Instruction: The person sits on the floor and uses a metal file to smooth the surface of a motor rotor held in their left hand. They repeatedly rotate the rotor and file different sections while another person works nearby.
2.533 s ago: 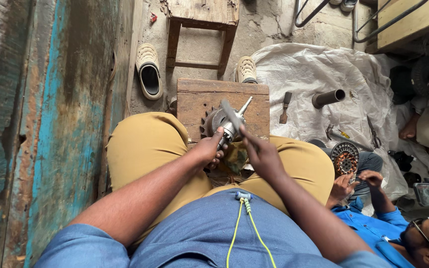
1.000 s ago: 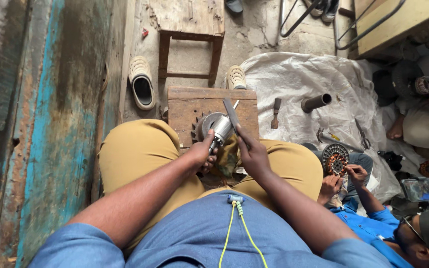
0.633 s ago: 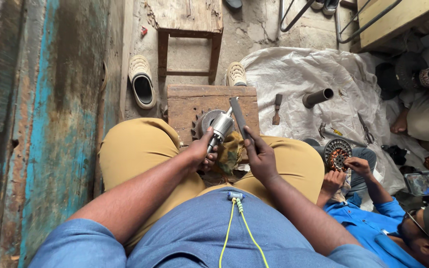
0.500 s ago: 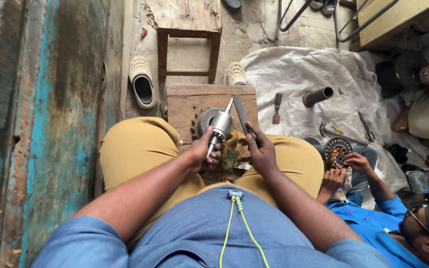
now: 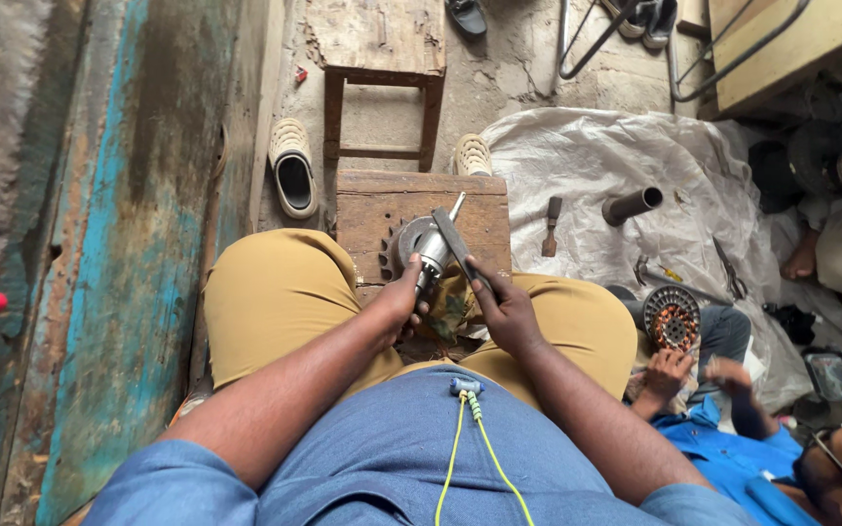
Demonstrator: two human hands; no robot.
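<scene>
Your left hand (image 5: 400, 304) is wrapped around a silver metal shaft (image 5: 433, 249), fingers pressed together on its lower end so the thin tip angles up and away from you. Your right hand (image 5: 501, 310) pinches a flat dark file (image 5: 455, 244) by its near end, and the blade lies across the upper part of the shaft, touching it. Both sit just above your lap, over a crumpled rag (image 5: 448, 314) between your knees.

Behind the shaft, a toothed round part (image 5: 400, 245) rests on the wooden block (image 5: 363, 209) that serves as your worktop, set on the floor between your legs. A small wooden stool (image 5: 379, 49) stands beyond it, with a pale clog (image 5: 291, 171) to its left.

As a judgement only: the work looks mid-way. The shaft is out and in hand, the file is on it, and the toothed part is not yet joined to it.

To your right, another person's hand (image 5: 668, 372) rests under a wound copper coil ring (image 5: 671, 319), beside a white sheet (image 5: 596, 166) carrying a short pipe (image 5: 632, 205) and a small chisel-like tool (image 5: 551, 225).
</scene>
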